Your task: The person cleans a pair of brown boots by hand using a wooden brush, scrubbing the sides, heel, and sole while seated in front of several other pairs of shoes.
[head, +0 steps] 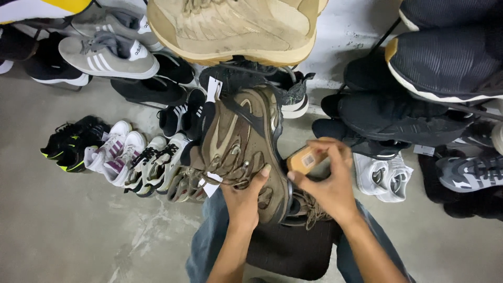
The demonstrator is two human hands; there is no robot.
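My left hand [245, 196] grips a brown and olive sneaker [243, 141] by its laced upper, holding it toe-up over my lap. A white tag hangs from its laces. My right hand [327, 183] holds a small tan wooden brush [306, 159] against the right side of the sneaker. A second brown sneaker [306, 207] lies on a dark cloth [291, 249] across my knees, partly hidden behind the held one.
Pairs of small sneakers [126, 157] line the concrete floor at the left. Dark shoes [398, 118] sit on a rack at the right, grey suede ones [107, 55] at the upper left. A large tan shoe [236, 26] hangs overhead at the top centre.
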